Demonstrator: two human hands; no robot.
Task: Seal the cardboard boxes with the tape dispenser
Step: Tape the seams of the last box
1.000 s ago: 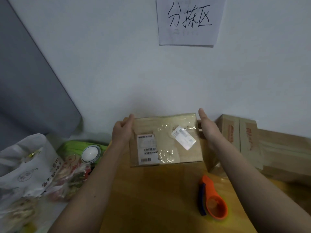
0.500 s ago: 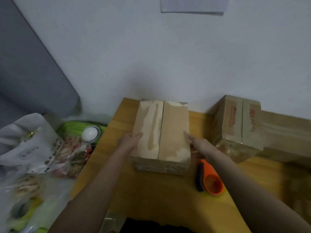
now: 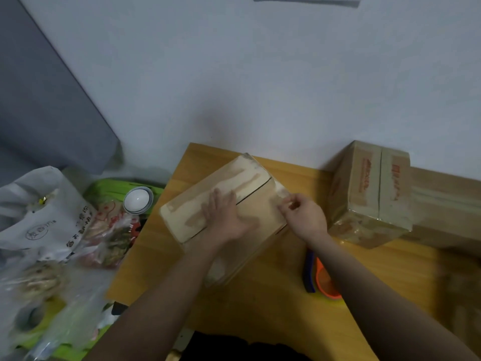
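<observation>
Head view: left hand point(image 3: 226, 217) flat on tan cardboard box point(image 3: 229, 204), right hand point(image 3: 302, 214) pinching its edge w/ old tape scrap; risk: flaps gaping, orange tape dispenser point(image 3: 324, 280) unheld.

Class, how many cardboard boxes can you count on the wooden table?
3: one box under both hands, a printed box at right, and a long box behind it, partly cut off; more may be hidden.
</observation>
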